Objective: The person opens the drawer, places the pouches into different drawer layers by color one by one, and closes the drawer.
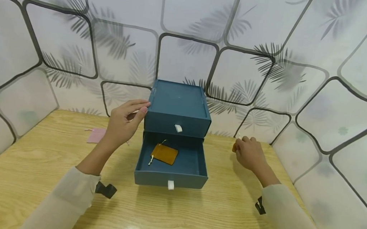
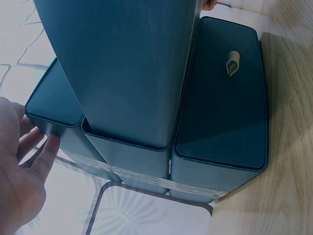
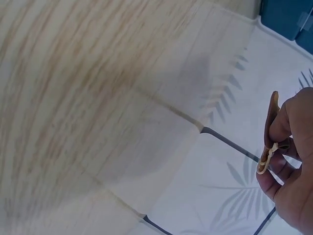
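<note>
A blue drawer box (image 1: 179, 98) stands against the back of the table, its middle drawer (image 1: 186, 181) pulled out. A brown drawstring pouch (image 1: 167, 154) lies flat in that drawer, its light cords at the left end. My left hand (image 1: 122, 124) rests its fingertips against the left side of the box, level with the upper drawer (image 2: 56, 100). Off to the right of the box, my right hand (image 1: 249, 154) pinches a second brown drawstring pouch (image 3: 270, 117) between thumb and fingers, over the table's far right part.
A pink pouch (image 1: 96, 135) lies on the wooden table (image 1: 114, 209) behind my left wrist. In the left wrist view, a lower drawer (image 2: 222, 98) with a white pull tab is closed. Patterned white cloth (image 1: 187, 61) surrounds the table's back and sides.
</note>
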{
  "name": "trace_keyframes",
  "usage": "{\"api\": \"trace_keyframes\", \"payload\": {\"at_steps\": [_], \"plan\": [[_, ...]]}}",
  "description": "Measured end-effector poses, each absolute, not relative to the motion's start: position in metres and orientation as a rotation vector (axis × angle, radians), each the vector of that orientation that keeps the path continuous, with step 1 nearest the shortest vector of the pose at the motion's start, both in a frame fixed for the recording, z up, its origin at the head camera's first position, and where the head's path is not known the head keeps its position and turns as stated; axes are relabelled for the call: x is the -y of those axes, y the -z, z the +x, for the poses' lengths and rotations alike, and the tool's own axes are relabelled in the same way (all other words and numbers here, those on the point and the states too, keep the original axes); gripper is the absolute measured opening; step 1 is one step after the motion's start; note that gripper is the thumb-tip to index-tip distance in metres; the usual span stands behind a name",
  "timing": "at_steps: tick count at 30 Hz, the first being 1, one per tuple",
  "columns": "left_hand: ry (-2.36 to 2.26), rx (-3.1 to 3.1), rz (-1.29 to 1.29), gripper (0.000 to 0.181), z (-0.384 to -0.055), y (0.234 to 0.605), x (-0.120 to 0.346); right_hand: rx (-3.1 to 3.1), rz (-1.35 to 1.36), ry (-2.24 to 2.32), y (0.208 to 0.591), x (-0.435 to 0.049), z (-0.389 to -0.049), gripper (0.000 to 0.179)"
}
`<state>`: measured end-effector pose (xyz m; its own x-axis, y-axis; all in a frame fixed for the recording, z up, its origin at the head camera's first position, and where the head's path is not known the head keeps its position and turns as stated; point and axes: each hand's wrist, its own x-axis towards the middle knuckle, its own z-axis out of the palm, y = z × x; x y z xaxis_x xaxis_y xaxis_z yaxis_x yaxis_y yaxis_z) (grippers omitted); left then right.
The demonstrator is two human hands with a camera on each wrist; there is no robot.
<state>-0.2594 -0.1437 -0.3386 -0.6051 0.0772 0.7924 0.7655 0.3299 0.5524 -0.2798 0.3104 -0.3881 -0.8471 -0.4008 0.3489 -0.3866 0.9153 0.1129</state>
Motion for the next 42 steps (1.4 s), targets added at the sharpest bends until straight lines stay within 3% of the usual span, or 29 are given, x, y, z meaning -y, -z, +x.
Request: {"api": "trace_keyframes", "payload": {"at_steps": [42], "plan": [[1.319,1.913,-0.748,0.025,-0.259,0.338,0.143,2.371,0.949,0.053,0.355,-0.270,-0.233,0.013]]}}
